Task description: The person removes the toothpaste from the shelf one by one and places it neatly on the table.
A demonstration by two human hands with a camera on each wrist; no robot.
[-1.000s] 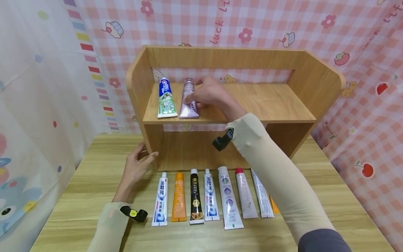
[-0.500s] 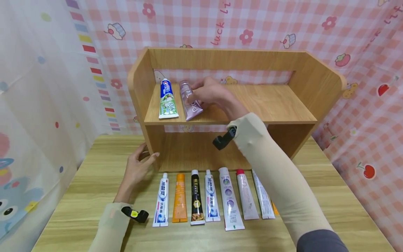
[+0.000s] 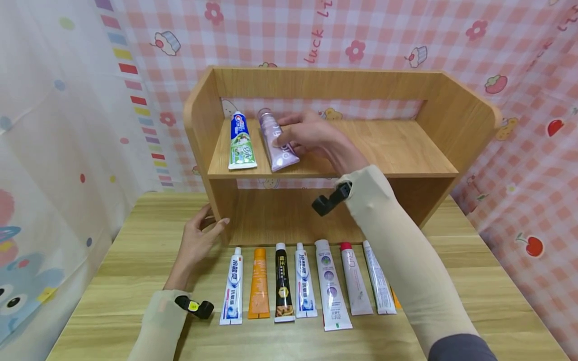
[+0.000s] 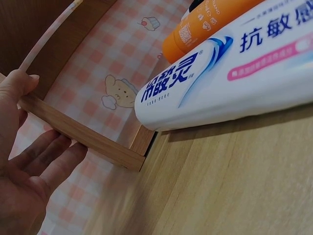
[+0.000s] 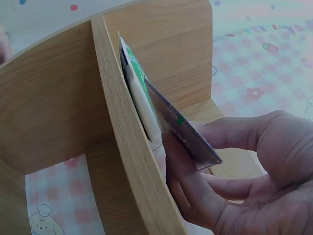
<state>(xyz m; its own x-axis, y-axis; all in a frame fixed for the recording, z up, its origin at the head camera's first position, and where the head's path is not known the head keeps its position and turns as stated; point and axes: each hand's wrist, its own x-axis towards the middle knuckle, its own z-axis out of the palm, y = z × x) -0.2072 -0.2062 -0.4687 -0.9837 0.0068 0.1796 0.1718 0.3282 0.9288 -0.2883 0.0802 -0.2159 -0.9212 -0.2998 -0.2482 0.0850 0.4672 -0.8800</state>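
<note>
My right hand (image 3: pixel 311 133) pinches a shiny lilac toothpaste tube (image 3: pixel 281 145) between thumb and fingers, over the upper board of a wooden shelf (image 3: pixel 384 155). In the right wrist view the lilac tube (image 5: pixel 176 122) is tilted, its flat crimped end towards the camera. Left of it a blue, white and green toothpaste tube (image 3: pixel 242 143) lies on the same board, cap to the back. My left hand (image 3: pixel 196 238) holds the shelf's left side panel low down; in the left wrist view the thumb and fingers of this hand (image 4: pixel 29 181) lie on opposite sides of the panel's edge.
Several tubes lie in a row on the table (image 3: pixel 113 281) before the shelf, including a white and blue one (image 3: pixel 232 288), an orange one (image 3: pixel 259 286), a black one (image 3: pixel 283 286) and a red-capped one (image 3: pixel 355 281). My right forearm partly covers the row's right end.
The lilac tube was lying straight beside the green one; my right hand has turned it, its crimped end swinging right. The left hand stays on the side panel.
</note>
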